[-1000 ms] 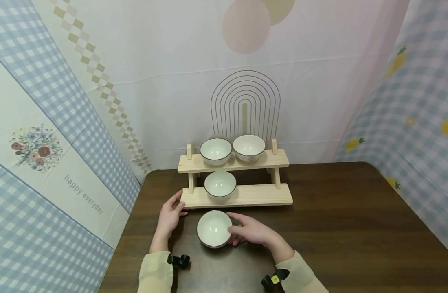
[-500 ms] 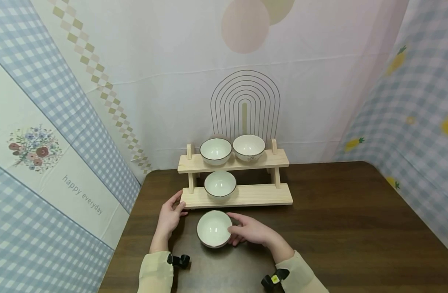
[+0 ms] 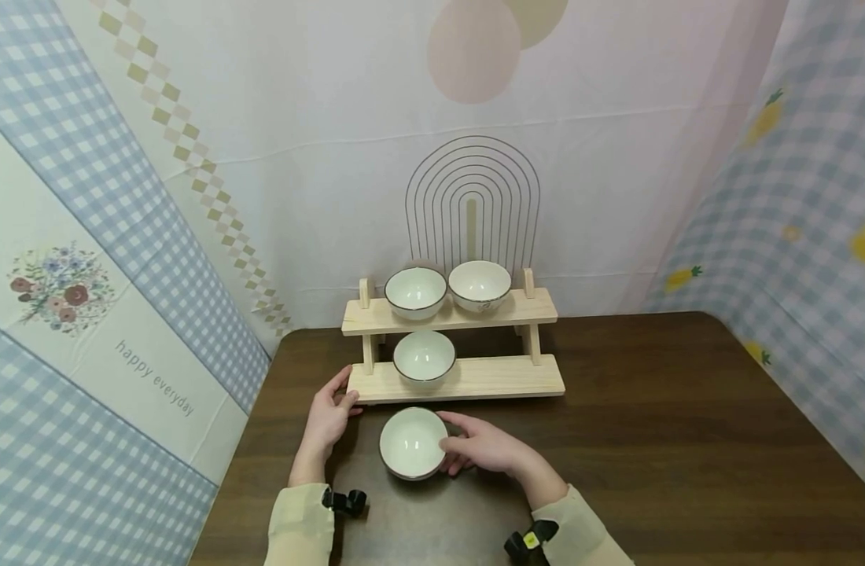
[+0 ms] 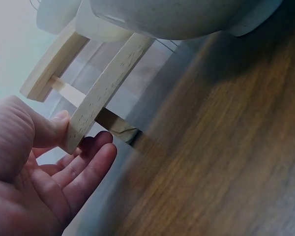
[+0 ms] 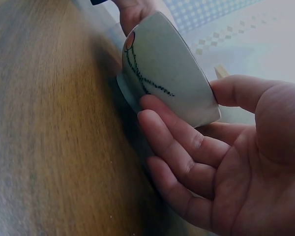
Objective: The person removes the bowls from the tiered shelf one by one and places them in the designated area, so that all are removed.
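My left hand (image 3: 328, 417) holds the left end of the lower board of a two-tier wooden shelf (image 3: 503, 379). In the left wrist view the thumb lies on top of the board (image 4: 105, 88) and the fingers are beneath it. My right hand (image 3: 489, 446) grips a white bowl (image 3: 413, 442) by its right side, in front of the shelf. Its thumb is at the dark rim and its fingers are against the outer wall, which bears a painted branch in the right wrist view. The bowl is upright, low over the tabletop; whether its foot touches the wood I cannot tell.
On the lower board stands one white bowl (image 3: 424, 358), left of the middle. Two more, a dark-rimmed bowl (image 3: 415, 292) and a patterned bowl (image 3: 480, 284), sit side by side on the upper board. Behind the brown table (image 3: 659, 424) hangs a printed cloth (image 3: 347, 196).
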{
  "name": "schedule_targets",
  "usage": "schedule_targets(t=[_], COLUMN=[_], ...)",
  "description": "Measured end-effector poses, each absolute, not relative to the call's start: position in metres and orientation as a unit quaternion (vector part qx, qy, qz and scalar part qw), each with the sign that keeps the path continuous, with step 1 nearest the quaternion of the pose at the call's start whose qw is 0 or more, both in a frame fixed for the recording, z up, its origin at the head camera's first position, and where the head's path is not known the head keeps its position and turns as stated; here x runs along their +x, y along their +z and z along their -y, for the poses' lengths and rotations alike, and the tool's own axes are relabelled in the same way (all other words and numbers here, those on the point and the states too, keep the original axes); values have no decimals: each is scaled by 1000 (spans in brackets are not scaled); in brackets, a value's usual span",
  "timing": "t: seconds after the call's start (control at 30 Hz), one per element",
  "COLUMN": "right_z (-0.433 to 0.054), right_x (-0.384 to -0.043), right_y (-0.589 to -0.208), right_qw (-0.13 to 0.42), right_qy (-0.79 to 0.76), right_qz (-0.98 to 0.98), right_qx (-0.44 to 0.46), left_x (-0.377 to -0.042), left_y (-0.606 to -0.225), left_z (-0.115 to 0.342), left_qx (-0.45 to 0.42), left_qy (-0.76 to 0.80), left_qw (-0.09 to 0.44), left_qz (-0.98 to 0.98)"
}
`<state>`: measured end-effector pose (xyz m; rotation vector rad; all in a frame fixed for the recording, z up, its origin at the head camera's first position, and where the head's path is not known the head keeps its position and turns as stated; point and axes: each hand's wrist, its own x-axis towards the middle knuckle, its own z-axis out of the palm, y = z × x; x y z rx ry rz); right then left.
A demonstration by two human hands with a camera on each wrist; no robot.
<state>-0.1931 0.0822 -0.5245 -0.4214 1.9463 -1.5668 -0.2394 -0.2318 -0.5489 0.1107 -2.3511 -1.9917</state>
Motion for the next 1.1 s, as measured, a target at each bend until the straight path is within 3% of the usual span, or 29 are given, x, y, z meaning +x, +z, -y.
schedule_targets(t=[1.1], right_z=[-82], right_x=[-192], right_y=[-525], right_qw=[301], right_qy=[-584], right_qz=[-737], right_qx=[-157], left_x=[-237], left_y=[-548], left_z=[232], left_qx=[26], left_qy=[-631], left_qw=[23], left_qz=[775])
